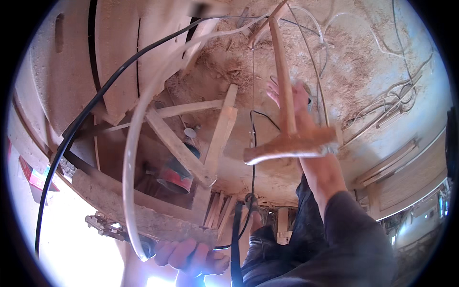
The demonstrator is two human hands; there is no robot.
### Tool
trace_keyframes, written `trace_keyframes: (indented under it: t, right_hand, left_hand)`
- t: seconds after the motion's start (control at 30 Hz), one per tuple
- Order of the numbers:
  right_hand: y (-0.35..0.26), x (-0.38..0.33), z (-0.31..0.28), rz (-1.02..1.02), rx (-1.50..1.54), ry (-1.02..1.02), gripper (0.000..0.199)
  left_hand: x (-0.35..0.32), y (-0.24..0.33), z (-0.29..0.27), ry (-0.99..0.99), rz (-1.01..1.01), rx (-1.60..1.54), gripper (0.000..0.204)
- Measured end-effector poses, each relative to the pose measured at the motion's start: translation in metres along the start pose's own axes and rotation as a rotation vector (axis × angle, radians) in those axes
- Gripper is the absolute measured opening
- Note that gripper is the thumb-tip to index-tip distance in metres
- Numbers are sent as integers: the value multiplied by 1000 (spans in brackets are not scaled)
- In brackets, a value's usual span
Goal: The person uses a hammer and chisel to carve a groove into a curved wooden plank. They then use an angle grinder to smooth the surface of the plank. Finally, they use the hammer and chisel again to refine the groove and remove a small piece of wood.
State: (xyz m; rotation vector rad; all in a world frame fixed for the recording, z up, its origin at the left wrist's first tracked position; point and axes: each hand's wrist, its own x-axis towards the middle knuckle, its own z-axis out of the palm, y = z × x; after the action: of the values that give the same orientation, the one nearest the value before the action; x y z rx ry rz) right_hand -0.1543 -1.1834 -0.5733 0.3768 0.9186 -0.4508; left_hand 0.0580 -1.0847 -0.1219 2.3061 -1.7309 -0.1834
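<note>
My right hand [299, 97] reaches out over the dusty floor, fingers stretched and apart. In front of that forearm hangs a wooden frame saw [283, 71], with a thick crosspiece [291, 145] nearest me, a thin blade on the left and a tensioning cord on the right. Whether the palm touches the saw's middle bar, I cannot tell. At the lower edge my left hand [189, 256] has its fingers curled closed beside the wooden bench edge. A clear hose [129, 167] runs down to that hand; what the fingers hold is hidden.
A wooden trestle frame [179, 143] stands left of centre, with a red and dark cylinder [176, 176] behind it. Wide boards [117, 52] lean at upper left. A black cable [103, 91] arcs across. Sawdust and loose cords [401, 95] cover the floor. A metal clamp [105, 226] sits at lower left.
</note>
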Motion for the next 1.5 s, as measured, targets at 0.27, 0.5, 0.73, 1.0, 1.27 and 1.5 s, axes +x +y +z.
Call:
trace_keyframes:
  t: [0.27, 0.5, 0.73, 1.0, 1.27, 1.5]
  right_hand:
    - [-13, -96, 124, 209, 362, -467, 48]
    - [1, 51, 320, -30, 148, 153, 24]
    - [-14, -72, 241, -606, -918, 103, 16]
    - [86, 27, -17, -449, -2212, -229, 35]
    - [83, 148, 33, -176, -2683, -244, 43]
    - [20, -7, 50, -347, -1833, -77, 30]
  left_hand:
    - [6, 7, -13, -54, -6, 38, 39]
    - [10, 9, -23, -124, 11, 119, 44]
    - [-13, 0, 0, 202, 64, 2, 43]
    - [11, -13, 8, -53, 3, 37, 41]
    - [16, -10, 3, -113, -30, 46, 39]
    - [-13, 14, -18, -29, -47, 33, 37]
